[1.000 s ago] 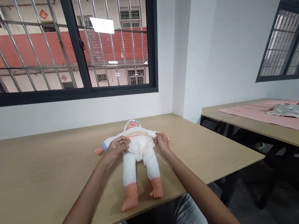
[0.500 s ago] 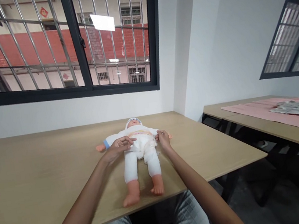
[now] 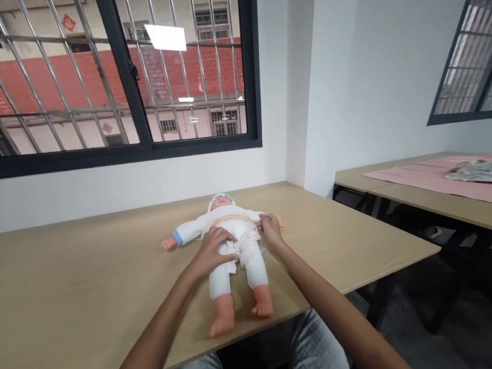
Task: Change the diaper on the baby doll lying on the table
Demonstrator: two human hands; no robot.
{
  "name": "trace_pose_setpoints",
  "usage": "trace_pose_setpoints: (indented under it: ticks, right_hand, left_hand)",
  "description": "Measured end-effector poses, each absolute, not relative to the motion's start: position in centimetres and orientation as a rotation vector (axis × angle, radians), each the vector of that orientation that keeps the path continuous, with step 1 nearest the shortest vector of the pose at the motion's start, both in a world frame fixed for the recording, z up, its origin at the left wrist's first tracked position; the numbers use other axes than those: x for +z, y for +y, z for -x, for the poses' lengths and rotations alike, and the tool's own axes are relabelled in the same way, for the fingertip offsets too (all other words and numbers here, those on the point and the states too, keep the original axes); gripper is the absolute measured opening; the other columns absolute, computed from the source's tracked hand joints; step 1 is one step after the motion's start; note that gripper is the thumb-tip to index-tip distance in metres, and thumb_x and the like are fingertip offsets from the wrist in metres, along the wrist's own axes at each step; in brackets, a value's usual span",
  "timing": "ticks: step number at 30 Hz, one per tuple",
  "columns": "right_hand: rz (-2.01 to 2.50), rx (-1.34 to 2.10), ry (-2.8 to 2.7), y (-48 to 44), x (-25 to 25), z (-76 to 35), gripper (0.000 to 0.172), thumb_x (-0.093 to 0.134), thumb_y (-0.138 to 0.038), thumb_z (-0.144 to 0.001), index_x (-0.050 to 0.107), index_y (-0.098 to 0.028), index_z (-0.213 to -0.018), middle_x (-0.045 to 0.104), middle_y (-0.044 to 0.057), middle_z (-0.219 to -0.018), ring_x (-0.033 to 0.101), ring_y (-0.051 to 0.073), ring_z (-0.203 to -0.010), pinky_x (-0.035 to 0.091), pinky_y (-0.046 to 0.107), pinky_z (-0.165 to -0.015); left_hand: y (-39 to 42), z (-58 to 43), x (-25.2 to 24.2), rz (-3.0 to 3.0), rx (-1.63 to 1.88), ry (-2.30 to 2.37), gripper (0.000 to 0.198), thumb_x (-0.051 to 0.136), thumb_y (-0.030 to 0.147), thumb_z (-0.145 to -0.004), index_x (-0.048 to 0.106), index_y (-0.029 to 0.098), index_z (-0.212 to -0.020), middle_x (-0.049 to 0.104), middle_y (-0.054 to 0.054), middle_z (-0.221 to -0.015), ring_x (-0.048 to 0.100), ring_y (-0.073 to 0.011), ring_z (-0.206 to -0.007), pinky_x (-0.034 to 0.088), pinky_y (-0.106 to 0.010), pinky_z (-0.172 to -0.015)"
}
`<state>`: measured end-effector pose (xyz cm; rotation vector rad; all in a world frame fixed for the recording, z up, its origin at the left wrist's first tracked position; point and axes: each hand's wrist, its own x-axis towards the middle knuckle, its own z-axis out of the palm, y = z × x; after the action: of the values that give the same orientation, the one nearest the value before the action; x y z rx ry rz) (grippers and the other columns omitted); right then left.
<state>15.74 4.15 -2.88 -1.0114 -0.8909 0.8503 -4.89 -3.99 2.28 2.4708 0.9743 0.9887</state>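
A baby doll point(image 3: 219, 289) in white clothes and a white cap lies on its back on the wooden table point(image 3: 82, 293), its bare feet towards me. Thin white material point(image 3: 244, 233) is bunched around its hips. Over the doll's left-side hip and upper thigh in view, my left hand point(image 3: 217, 249) rests with thumb and fingers apart. My right hand point(image 3: 271, 228) is at the right side of the doll's waist, its fingers pinched at the edge of the white material. What lies between those fingertips is too small to make out.
Behind the table stand a white wall point(image 3: 136, 184) and a barred window point(image 3: 134, 72). To the right, another table point(image 3: 436, 206) bears a pink cloth point(image 3: 410, 177) and a crumpled pale cloth point(image 3: 489, 171). Part of a person or doll shows at the far right edge.
My left hand has moved right and down onto the doll's hip, and its fingers have spread. My right hand has stayed at the waist. The view has shifted slightly.
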Motion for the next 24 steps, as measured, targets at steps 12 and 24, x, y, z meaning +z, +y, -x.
trace_pose_setpoints:
  ticks: [12,24]
  right_hand:
    - [1.034,0.868,-0.858,4.3,-2.9,-15.9,0.012,0.049,-0.03,-0.071,0.047,-0.019,-0.071,0.05,-0.005,-0.048,0.046,0.01,-0.043,0.036,0.022,-0.046]
    - [1.01,0.842,-0.886,5.1,-3.5,-15.9,0.015,0.052,-0.032,-0.066,0.049,-0.018,-0.064,0.049,-0.004,-0.047,0.043,0.009,-0.042,0.034,0.021,-0.044]
  left_hand:
    - [-3.9,4.5,2.5,-1.98,1.279,0.935,0.019,0.057,0.038,-0.076,0.06,0.02,-0.08,0.062,-0.005,-0.089,0.056,-0.0195,-0.087,0.043,-0.032,-0.082]
    - [-1.1,7.3,0.6,-1.248,1.614,1.158,0.036,0.07,0.045,-0.054,0.056,0.015,-0.069,0.057,0.0,-0.064,0.05,-0.0112,-0.057,0.036,-0.023,-0.052]
